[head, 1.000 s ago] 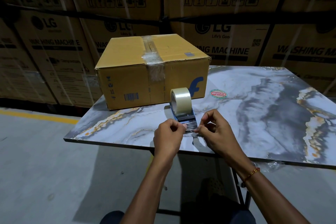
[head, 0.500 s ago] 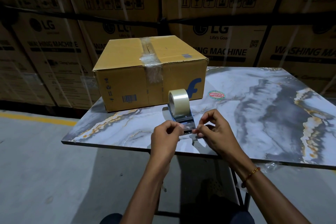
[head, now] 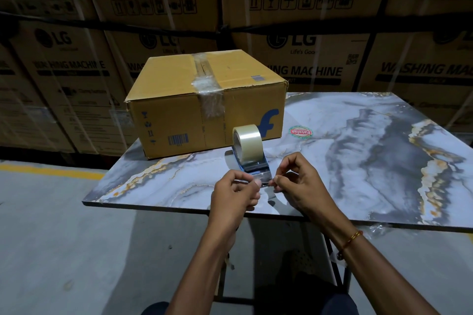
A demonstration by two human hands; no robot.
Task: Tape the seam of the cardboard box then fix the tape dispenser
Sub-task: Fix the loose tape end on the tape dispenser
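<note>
A yellow cardboard box (head: 179,107) stands at the back left of the marble-patterned table (head: 371,161), with clear tape (head: 207,87) over its top seam and down the front. In front of it sits a blue tape dispenser (head: 252,165) carrying a clear tape roll (head: 247,143). My left hand (head: 234,195) and my right hand (head: 299,181) both pinch the dispenser's near end at its toothed blade, where the loose tape end lies between my fingertips.
A round red and green sticker (head: 300,132) lies on the table right of the box. Stacked washing-machine cartons (head: 307,41) fill the background. A yellow floor line (head: 51,170) runs at the left. The table's near edge (head: 179,208) is just under my hands.
The hands keep pinching at the dispenser's blade end with only small finger shifts. The view has drifted slightly; box and dispenser stay put.
</note>
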